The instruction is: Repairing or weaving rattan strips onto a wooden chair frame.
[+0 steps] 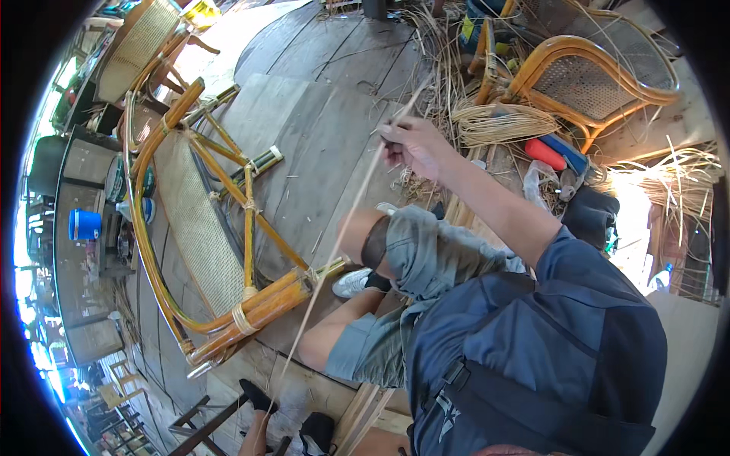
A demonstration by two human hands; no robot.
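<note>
While the right hand [411, 144] pinches a long pale strip [369, 175], fingers curled closed, its length slants past the rattan frame [266, 300]; left hand out of view; snagging on a cut pole end could split it

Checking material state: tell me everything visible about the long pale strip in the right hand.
The pale strip is long, thin, cane-like, tan and slightly bowed. The right hand holds it, a shorter length extending past the grip. It slants down-left through the picture, crossing in front of the chair frame; contact there is unclear. It looks partly blurred; its lower end is indistinct.
</note>
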